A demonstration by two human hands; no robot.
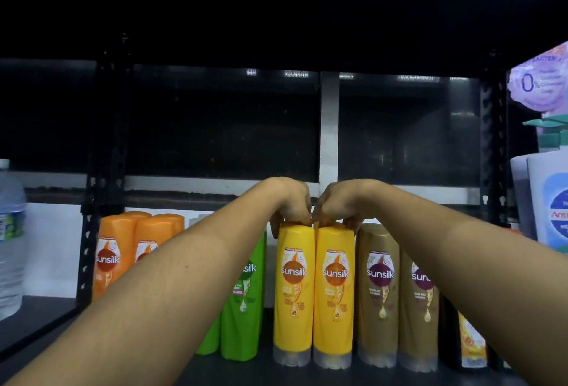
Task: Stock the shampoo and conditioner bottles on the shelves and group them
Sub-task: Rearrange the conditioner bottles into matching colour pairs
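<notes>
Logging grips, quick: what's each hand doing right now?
Left hand: holding the left yellow bottle by its top.
Right hand: holding the right yellow bottle by its top.

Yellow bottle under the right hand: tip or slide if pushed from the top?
Likely tips: the yellow bottle is tall on a narrow cap. Glossy plastic, probably slippery. Neighbouring brown bottle and right hand should steady it.

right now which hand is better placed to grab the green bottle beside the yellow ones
Left. The left hand grips the left yellow bottle, beside the green bottle; the right hand grips the right yellow bottle, farther off.
</notes>
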